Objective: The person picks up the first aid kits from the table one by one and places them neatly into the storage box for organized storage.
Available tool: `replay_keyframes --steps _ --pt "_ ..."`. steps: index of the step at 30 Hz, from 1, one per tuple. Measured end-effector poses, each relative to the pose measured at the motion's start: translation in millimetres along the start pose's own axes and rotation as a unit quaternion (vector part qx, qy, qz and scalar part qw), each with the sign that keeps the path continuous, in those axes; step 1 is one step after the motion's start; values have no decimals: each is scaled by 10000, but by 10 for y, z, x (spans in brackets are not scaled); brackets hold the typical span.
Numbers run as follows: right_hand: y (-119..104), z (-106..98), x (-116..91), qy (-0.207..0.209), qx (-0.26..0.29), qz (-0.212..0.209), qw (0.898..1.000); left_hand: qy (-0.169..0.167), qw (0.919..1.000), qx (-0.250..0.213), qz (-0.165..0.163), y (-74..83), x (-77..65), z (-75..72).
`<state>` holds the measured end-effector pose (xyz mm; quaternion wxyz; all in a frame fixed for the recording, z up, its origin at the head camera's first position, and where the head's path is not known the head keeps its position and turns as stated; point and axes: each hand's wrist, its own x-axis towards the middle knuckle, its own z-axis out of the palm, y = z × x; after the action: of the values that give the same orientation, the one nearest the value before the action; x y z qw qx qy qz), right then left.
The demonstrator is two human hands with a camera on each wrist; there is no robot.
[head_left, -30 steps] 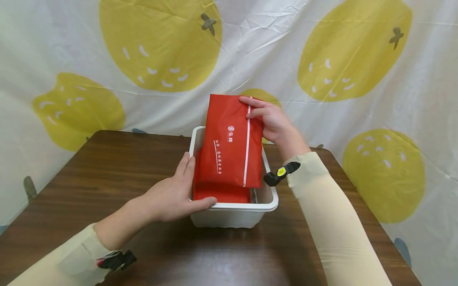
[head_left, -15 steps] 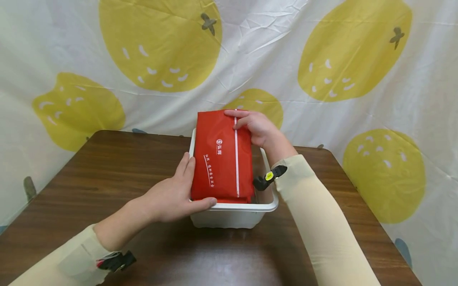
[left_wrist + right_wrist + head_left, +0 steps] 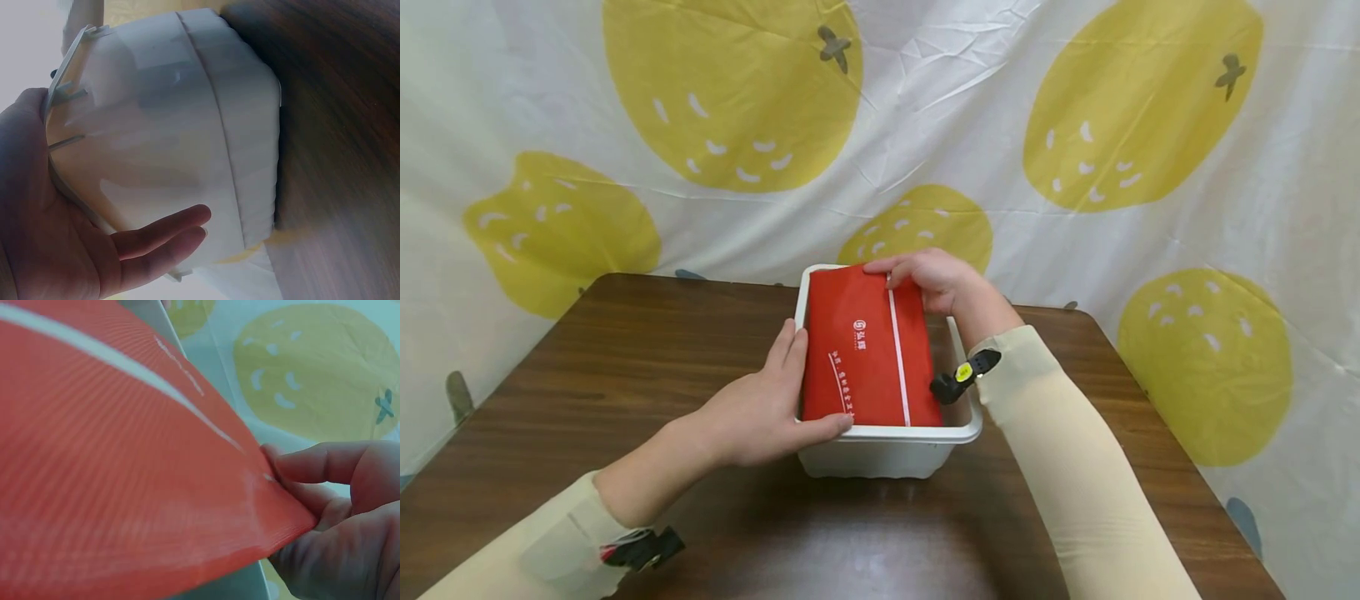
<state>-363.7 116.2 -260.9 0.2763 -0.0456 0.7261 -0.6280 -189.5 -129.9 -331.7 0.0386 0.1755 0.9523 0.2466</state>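
Observation:
A flat red fabric bag [image 3: 871, 367] with a white stripe and white printing lies inside a white plastic bin [image 3: 880, 457], its far end near the rim. My right hand [image 3: 938, 277] holds the bag's far right corner. In the right wrist view, thumb and fingers pinch the edge of the red fabric [image 3: 137, 469]. My left hand [image 3: 760, 410] rests on the bin's near left corner, thumb along the front rim. Two straight fingers lie against the outer wall [image 3: 162, 150] in the left wrist view. Whatever lies beneath the bag is hidden.
The bin stands on a dark brown wooden table [image 3: 700, 333]. Behind it hangs a white curtain [image 3: 925, 100] printed with large yellow lemons. A gap shows between the bag and the bin's right inner wall [image 3: 961, 410].
My right hand has lowered the red bag into the bin, moving down and slightly left. The red item seen underneath it earlier is now covered. The left hand has stayed in place.

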Motion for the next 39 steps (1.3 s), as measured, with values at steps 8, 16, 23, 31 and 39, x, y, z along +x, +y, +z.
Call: replay_keyframes --steps 8,16,23,31,39 --pt "19 13 -7 86 -58 359 9993 7 10000 -26 31 -11 -3 9" --pt "34 41 -65 -290 -469 353 9979 -21 10000 -49 6 2 -13 11" --pt "-44 74 -127 41 -733 345 9967 30 10000 -77 18 -5 -9 2" --pt "-131 38 -239 -6 -624 421 9972 41 10000 -79 16 -4 -9 9" --pt "-148 -17 -273 112 -542 383 9977 5 10000 -95 20 2 -13 -5"
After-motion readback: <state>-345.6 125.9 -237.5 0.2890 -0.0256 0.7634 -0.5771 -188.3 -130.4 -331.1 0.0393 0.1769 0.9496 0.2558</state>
